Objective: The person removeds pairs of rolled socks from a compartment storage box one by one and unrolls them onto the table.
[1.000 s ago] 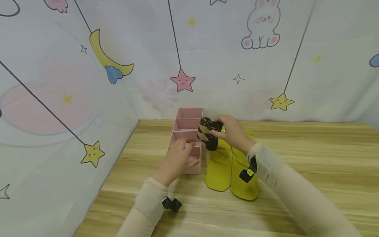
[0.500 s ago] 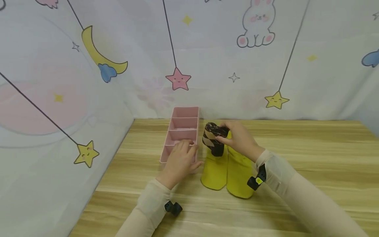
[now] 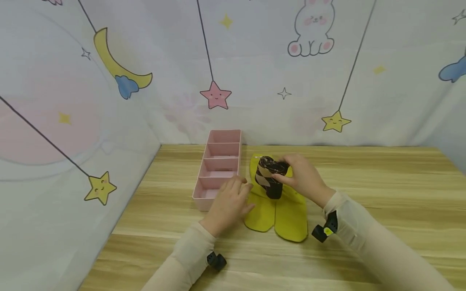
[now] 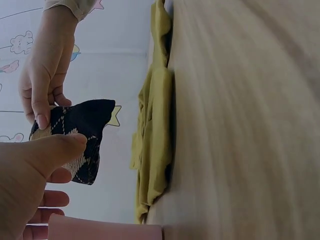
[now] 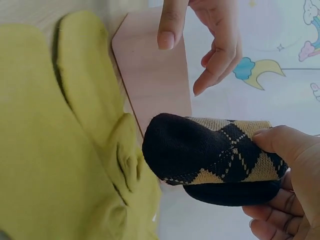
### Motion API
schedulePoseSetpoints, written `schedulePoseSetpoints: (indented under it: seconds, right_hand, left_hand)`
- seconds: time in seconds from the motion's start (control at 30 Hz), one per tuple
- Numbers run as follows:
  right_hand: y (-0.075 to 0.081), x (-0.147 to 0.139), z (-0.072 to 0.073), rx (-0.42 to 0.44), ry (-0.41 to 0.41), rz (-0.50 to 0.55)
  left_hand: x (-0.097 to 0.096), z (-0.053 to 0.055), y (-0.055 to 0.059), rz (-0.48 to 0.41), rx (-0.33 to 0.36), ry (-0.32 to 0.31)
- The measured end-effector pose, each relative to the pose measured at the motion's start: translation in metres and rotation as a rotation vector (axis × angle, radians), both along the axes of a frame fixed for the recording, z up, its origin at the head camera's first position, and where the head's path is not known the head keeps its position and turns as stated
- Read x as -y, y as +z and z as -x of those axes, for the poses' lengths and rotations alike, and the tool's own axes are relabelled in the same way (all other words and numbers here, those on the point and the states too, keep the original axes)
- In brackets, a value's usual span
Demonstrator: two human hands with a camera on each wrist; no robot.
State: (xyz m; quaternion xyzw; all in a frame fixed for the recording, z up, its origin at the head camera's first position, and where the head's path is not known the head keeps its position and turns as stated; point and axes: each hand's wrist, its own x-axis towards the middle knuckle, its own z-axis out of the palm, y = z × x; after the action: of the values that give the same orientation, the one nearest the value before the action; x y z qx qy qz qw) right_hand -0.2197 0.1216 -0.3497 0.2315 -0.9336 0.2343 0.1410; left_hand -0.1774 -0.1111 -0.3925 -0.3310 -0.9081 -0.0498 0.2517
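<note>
My right hand (image 3: 303, 178) pinches a folded pair of black-and-tan argyle socks (image 3: 267, 178), thumb on one side and fingers on the other. In the right wrist view the folded socks (image 5: 215, 155) show a dark rounded end. Beneath them a pair of yellow socks (image 3: 291, 218) lies side by side on the table. My left hand (image 3: 229, 202), its fingers loosely bent and spread, holds nothing. It hovers at the front right corner of a pink divided box (image 3: 220, 159), apart from the argyle socks in the right wrist view.
The pink box stands lengthwise on the wooden table (image 3: 364, 226), left of the yellow socks, with several compartments in a row. A white cloth backdrop (image 3: 255, 125) printed with stars, a moon and a rabbit rises behind and to the left of the table.
My left hand has shifted right, from over the box's front compartments to its front right corner. The right hand has carried the argyle socks right, away from the box and over the yellow socks.
</note>
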Motion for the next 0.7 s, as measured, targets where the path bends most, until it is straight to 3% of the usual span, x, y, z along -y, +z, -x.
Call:
schedulePoseSetpoints:
  seconds: [0.37, 0.7]
  right_hand:
    - [-0.009, -0.018, -0.016, 0.027, -0.044, 0.009]
    - [-0.016, -0.035, -0.031, 0.03, -0.065, 0.024]
  left_hand:
    - [-0.013, -0.003, -0.005, 0.055, 0.01, -0.028]
    - [-0.032, -0.002, -0.007, 0.059, -0.05, -0.071]
